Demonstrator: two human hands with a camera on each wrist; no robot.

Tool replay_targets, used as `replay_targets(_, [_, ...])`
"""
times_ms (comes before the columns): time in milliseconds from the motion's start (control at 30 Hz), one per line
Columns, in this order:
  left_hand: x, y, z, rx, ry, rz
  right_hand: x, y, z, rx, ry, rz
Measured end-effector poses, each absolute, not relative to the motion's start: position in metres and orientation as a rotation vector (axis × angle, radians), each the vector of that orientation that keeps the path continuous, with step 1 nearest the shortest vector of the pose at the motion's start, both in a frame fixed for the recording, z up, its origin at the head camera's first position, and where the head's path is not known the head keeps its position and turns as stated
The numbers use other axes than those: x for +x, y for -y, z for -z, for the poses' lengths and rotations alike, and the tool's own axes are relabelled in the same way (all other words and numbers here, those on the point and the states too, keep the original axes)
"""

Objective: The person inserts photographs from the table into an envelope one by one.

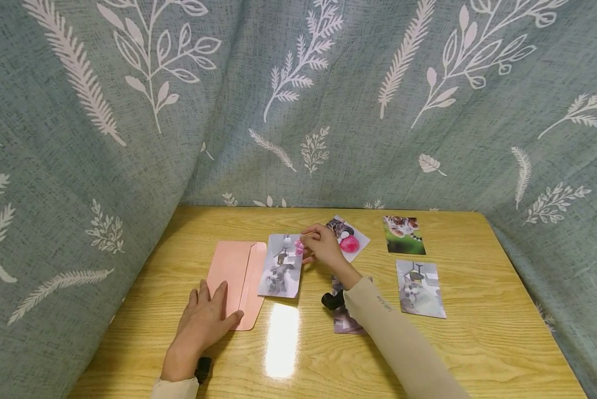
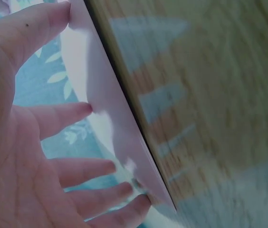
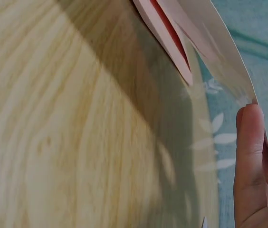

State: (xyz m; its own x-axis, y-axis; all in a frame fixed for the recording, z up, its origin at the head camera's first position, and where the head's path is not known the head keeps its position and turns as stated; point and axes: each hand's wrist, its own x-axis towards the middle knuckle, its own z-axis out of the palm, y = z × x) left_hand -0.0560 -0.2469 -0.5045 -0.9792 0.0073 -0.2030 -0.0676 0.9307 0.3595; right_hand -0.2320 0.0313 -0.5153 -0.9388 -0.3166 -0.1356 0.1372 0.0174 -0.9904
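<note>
A pink envelope (image 1: 231,260) lies on the table with its flap side to the right. My left hand (image 1: 201,316) rests on it with fingers spread; in the left wrist view, fingertips (image 2: 84,108) touch the envelope (image 2: 110,104). My right hand (image 1: 323,246) pinches a photo card (image 1: 281,266) by its right edge, between thumb and fingers. The card shows a greyish picture with pink at the side, and stands right beside the envelope's open edge. In the right wrist view the card (image 3: 219,42) is raised and slightly bowed, near the envelope's gaping mouth (image 3: 172,31).
Several more photo cards lie to the right: one with a pink ball (image 1: 350,244), one with a striped animal on green (image 1: 404,235), and a greyish one (image 1: 420,288). Another card (image 1: 347,324) is partly hidden under my right wrist. A patterned curtain (image 1: 298,111) surrounds the wooden table (image 1: 488,343).
</note>
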Motion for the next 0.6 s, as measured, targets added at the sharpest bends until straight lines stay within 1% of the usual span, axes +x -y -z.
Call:
replay_targets(367, [-0.055,0.246,0.504,0.002,-2.931,-0.525,-0.229,-0.017,0.518,-0.158,-1.977,1.975])
replay_targets(600, [-0.054,0.245,0.505,0.003,-2.926,-0.520,-0.226,-0.006,0.529,-0.104,-1.965,1.966])
